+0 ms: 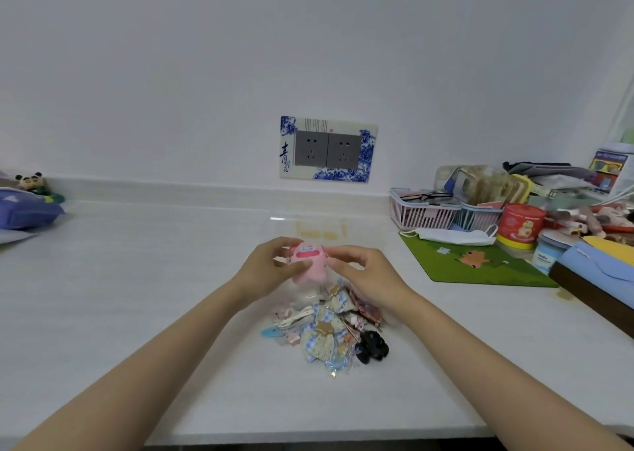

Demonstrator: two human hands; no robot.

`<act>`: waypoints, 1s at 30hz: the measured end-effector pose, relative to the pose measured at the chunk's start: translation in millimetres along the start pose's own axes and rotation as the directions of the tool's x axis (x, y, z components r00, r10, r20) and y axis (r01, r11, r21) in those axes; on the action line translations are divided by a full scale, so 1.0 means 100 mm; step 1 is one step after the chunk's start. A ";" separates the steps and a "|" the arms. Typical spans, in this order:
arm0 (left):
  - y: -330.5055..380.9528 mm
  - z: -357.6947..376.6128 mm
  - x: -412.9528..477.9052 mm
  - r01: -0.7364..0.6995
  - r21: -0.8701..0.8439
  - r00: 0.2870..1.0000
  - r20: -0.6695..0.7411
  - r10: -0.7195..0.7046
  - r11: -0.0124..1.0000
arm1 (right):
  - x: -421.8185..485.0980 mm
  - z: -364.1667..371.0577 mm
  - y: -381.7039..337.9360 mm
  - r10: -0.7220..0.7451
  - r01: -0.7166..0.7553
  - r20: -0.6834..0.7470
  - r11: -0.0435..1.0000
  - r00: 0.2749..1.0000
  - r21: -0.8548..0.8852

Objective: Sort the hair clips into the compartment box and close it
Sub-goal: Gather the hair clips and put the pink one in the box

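Note:
A pink plush character hair clip (309,261) is held up above the counter between both hands. My left hand (271,268) grips its left side and my right hand (363,272) pinches its right side. Below them lies a pile of hair clips (329,330): checked fabric bows, small pastel clips, a blue snap clip (271,332) and a black claw clip (372,347). A clear compartment box (320,234) with yellowish latches stands behind the hands; it is transparent and I cannot tell if its lid is up.
A green mat (480,261) with a white face mask (449,236) lies to the right. Behind it are pink and blue baskets (425,210), a red tin (519,225) and clutter. A blue pillow (24,210) and a panda toy sit far left. A wall socket (327,148) is behind.

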State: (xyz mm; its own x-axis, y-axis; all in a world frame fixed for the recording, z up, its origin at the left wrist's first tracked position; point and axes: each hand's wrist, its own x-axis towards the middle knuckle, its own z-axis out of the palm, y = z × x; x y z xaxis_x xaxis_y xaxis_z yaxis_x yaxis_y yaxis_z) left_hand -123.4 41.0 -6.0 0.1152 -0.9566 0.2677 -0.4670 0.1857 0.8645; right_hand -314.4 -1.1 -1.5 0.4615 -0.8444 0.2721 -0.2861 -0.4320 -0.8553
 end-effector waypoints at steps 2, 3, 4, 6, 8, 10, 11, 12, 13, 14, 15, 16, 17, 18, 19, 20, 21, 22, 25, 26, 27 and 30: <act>0.04 -0.07 0.02 -0.057 -0.008 0.998 -0.039 0.056 0.998 | 0.07 0.02 -0.06 -0.016 0.019 -0.021 0.992 1.000 0.126; 0.07 -0.11 0.04 -0.086 -0.001 0.995 -0.057 0.086 0.996 | 0.11 0.04 -0.10 -0.007 0.013 -0.031 0.981 0.999 0.194; 0.09 -0.15 0.06 -0.109 0.005 0.991 -0.075 0.110 0.994 | 0.15 0.07 -0.15 0.006 0.005 -0.041 0.966 0.999 0.259; 0.14 -0.24 0.12 -0.144 0.014 0.985 -0.098 0.145 0.989 | 0.27 0.13 -0.24 0.000 0.019 -0.056 0.939 0.998 0.343; 0.16 -0.34 0.20 -0.165 0.014 0.981 -0.105 0.166 0.986 | 0.41 0.16 -0.32 -0.034 0.049 -0.050 0.944 0.998 0.328; 0.16 -0.44 0.27 -0.171 -0.026 0.979 -0.113 0.167 0.985 | 0.55 0.17 -0.39 -0.054 0.051 0.001 0.962 0.999 0.270; 0.15 -0.49 0.30 -0.169 -0.059 0.980 -0.117 0.161 0.984 | 0.62 0.18 -0.42 -0.056 0.044 0.043 0.969 0.998 0.245; 0.12 -0.53 0.33 -0.167 -0.090 0.981 -0.120 0.156 0.982 | 0.69 0.19 -0.43 -0.058 0.037 0.086 0.972 0.995 0.232; 0.09 -0.55 0.36 -0.163 -0.117 0.981 -0.124 0.149 0.980 | 0.75 0.21 -0.45 -0.061 0.033 0.120 0.974 0.991 0.224; 0.05 -0.57 0.39 -0.161 -0.145 0.981 -0.133 0.142 0.976 | 0.81 0.23 -0.45 -0.060 0.028 0.137 0.975 0.989 0.220; 0.01 -0.59 0.41 -0.161 -0.175 0.979 -0.150 0.135 0.971 | 0.87 0.25 -0.46 -0.054 0.024 0.134 0.976 0.989 0.219; -0.05 -0.60 0.43 -0.164 -0.190 0.976 -0.173 0.131 0.968 | 0.94 0.27 -0.46 -0.040 0.014 0.115 0.976 0.993 0.219; -0.12 -0.62 0.44 -0.163 -0.173 0.971 -0.201 0.127 0.971 | 1.00 0.28 -0.45 -0.022 0.002 0.086 0.974 0.996 0.224; -0.21 -0.63 0.45 -0.147 -0.125 0.968 -0.224 0.116 0.981 | 1.06 0.29 -0.44 -0.002 -0.011 0.055 0.972 0.998 0.235; -0.30 -0.64 0.45 -0.109 -0.070 0.970 -0.227 0.090 0.992 | 1.12 0.29 -0.43 0.019 -0.025 0.029 0.970 0.999 0.243; -0.39 -0.64 0.45 -0.059 -0.028 0.978 -0.204 0.052 0.998 | 1.17 0.30 -0.41 0.037 -0.039 0.012 0.969 0.999 0.245; -0.47 -0.63 0.44 -0.020 -0.008 0.987 -0.162 0.018 1.000 | 1.23 0.31 -0.39 0.051 -0.051 0.007 0.969 0.999 0.241; -0.52 -0.62 0.44 0.009 -0.002 0.993 -0.114 -0.009 1.000 | 1.27 0.33 -0.37 0.064 -0.065 0.013 0.971 0.998 0.230; -0.50 -0.58 0.38 -0.013 0.002 1.000 -0.016 0.013 1.000 | 1.38 0.41 -0.33 0.103 -0.110 0.057 0.986 0.993 0.127; -0.47 -0.57 0.37 -0.032 0.011 0.999 0.009 0.032 0.999 | 1.40 0.43 -0.31 0.111 -0.117 0.074 0.990 0.991 0.079; -0.46 -0.56 0.36 -0.051 0.026 0.998 0.033 0.050 0.998 | 1.43 0.45 -0.31 0.117 -0.120 0.085 0.992 0.989 0.036; -0.53 -0.55 0.35 -0.103 0.065 0.992 0.078 0.098 0.993 | 1.51 0.46 -0.32 0.124 -0.118 0.076 0.990 0.989 -0.084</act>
State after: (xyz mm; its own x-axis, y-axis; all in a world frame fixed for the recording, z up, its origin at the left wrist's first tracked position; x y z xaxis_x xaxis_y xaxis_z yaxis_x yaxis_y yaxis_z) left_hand -46.3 10.2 -19.0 -0.0002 -0.9485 0.3169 -0.5325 0.2683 0.8028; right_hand -196.8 -100.6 47.1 0.4852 -0.8647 0.1295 -0.4078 -0.3548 -0.8413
